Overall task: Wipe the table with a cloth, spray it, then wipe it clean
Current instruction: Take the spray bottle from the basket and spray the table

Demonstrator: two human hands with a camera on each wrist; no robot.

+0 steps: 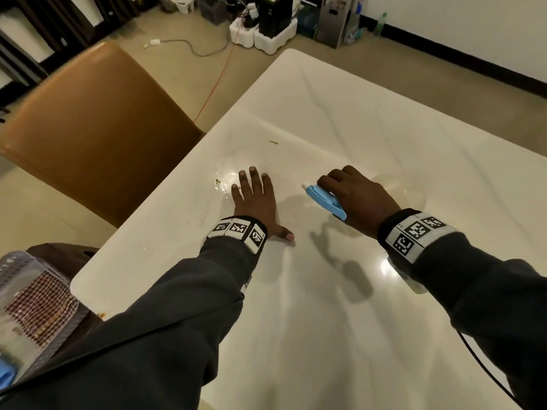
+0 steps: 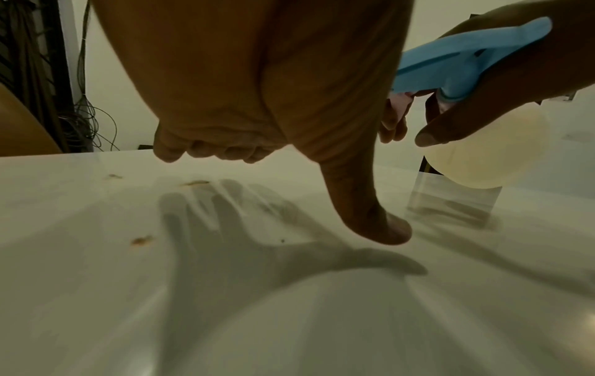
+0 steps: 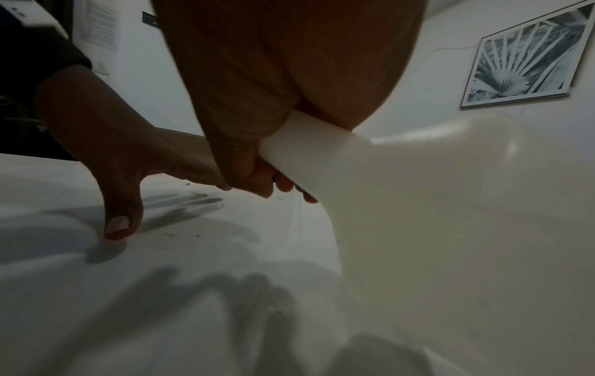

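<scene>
No words, brand names or numbers can be read anywhere. The only signs are black-and-white square code patterns on the white bands (image 1: 236,229) strapped round both wrists (image 1: 414,235); they hold no letters. On the far wall in the right wrist view hangs a sheet of paper (image 3: 98,28) with lines of print, too small and blurred to make out, and a dark label (image 3: 151,19) beside it that is equally unreadable. The spray bottle (image 3: 450,203) shows no label on the side facing us.
</scene>
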